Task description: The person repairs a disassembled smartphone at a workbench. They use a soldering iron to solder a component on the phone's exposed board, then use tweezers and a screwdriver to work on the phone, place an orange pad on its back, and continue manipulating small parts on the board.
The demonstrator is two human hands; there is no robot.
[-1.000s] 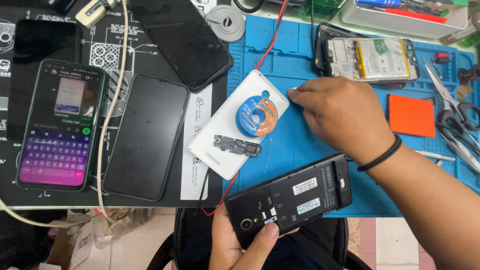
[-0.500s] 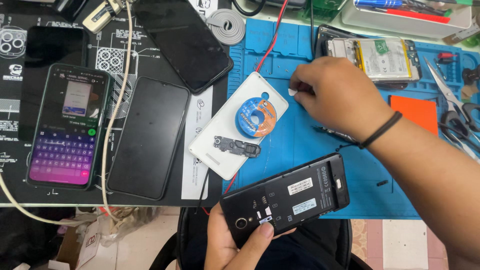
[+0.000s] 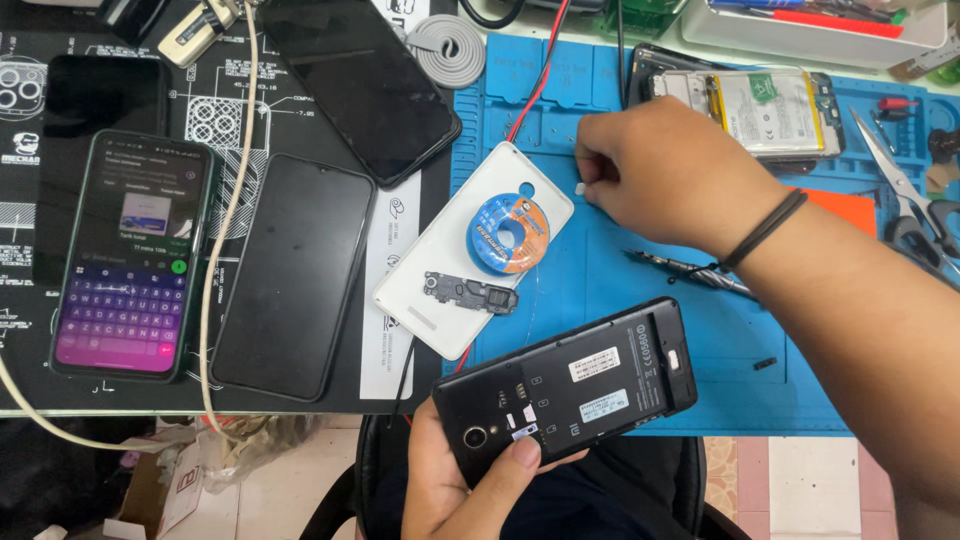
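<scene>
Over blue mat, left hand grip closed on black phone — right hand pinching tiny white piece.

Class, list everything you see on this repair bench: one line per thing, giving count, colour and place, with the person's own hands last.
Open-backed phone: 1, black, near edge, held in left hand.
Work mat: 1, blue, right half of bench.
Back cover: 1, white, on mat's left edge.
Wick spool: 1, blue and orange, on the back cover.
Small module: 1, black, on the back cover.
Lit phone: 1, purple keyboard on screen, far left.
Dark-screen phones: 2, black, left of centre.
Opened phone with battery: 1, top right.
Tweezers: 1, metal, under right wrist.
Red wire: 1, top centre.
Left hand: 1, grip on the black phone.
Right hand: 1, black wristband, fingertips pinching a tiny white piece.
</scene>
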